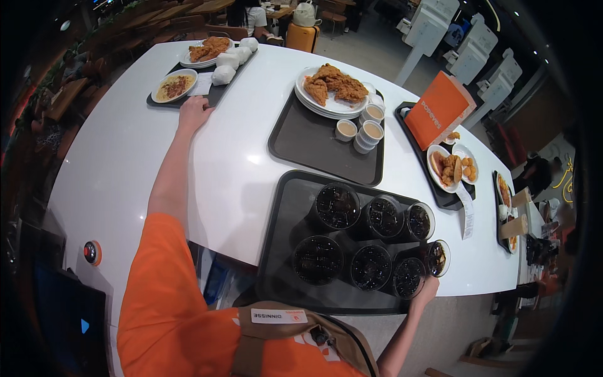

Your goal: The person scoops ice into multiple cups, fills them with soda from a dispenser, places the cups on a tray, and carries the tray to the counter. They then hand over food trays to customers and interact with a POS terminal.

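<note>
My left hand (193,115) reaches far across the counter, with curled fingers at the near rim of a dark serving tray (160,100). That tray carries a plate of fried chicken (208,49), a plate of pasta (175,86) and several white wrapped bundles (223,75). My right hand (426,288) is at the right side of a dark tray (282,212), against the drinks. Several glasses of dark iced drink (338,205) stand on it. Beside the hand is one glass (438,258) at the right edge. The glasses hide my right fingertips.
The white counter (221,184) curves around me. A middle tray (306,136) holds stacked plates, fried chicken (332,85) and gravy cups (346,129). Rightward stand an orange Popeyes box (439,110), a sandwich plate (444,168) and a hanging receipt (466,212). A round buzzer (92,253) sits left.
</note>
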`<state>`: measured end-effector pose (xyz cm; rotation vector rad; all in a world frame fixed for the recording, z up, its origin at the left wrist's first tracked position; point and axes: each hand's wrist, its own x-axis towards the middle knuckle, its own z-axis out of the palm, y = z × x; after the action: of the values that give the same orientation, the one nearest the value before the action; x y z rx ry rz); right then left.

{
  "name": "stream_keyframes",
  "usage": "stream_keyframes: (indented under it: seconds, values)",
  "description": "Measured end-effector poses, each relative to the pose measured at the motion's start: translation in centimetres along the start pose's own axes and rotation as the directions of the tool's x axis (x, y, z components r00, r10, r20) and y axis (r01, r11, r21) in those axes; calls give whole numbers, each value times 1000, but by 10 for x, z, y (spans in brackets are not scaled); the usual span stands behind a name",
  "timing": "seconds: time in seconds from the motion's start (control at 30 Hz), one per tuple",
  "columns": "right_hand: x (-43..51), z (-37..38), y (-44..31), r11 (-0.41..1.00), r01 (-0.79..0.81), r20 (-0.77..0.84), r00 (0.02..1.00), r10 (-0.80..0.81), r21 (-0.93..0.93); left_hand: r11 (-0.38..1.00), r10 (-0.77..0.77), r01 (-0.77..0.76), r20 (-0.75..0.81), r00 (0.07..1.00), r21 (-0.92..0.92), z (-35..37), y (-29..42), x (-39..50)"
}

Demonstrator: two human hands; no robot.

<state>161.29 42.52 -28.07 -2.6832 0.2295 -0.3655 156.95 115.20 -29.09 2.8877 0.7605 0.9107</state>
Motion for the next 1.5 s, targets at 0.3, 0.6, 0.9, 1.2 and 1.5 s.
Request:
stream_keyframes:
  seconds: [0.3, 0.6, 0.9, 1.2, 1.5]
  values:
    - [16, 14, 27, 996, 86, 63, 994, -85, -7, 861, -188, 268, 219, 957, -432, 35, 159, -5]
    - [22, 17, 37, 971, 153, 37, 986, -163, 184, 779, -418, 506, 296, 859, -371, 79, 206, -4]
    - [25, 25, 43, 957, 88, -25, 996, -84, 276, 742, -447, 559, 349, 824, -371, 116, 177, 36]
    - [22, 33, 42, 975, 84, -88, 994, -67, 206, 705, -495, 596, 334, 802, -385, 139, 173, 49]
    - [17, 45, -5, 988, -7, -56, 998, 16, 155, 691, -543, 625, 310, 781, -363, 151, 183, 74]
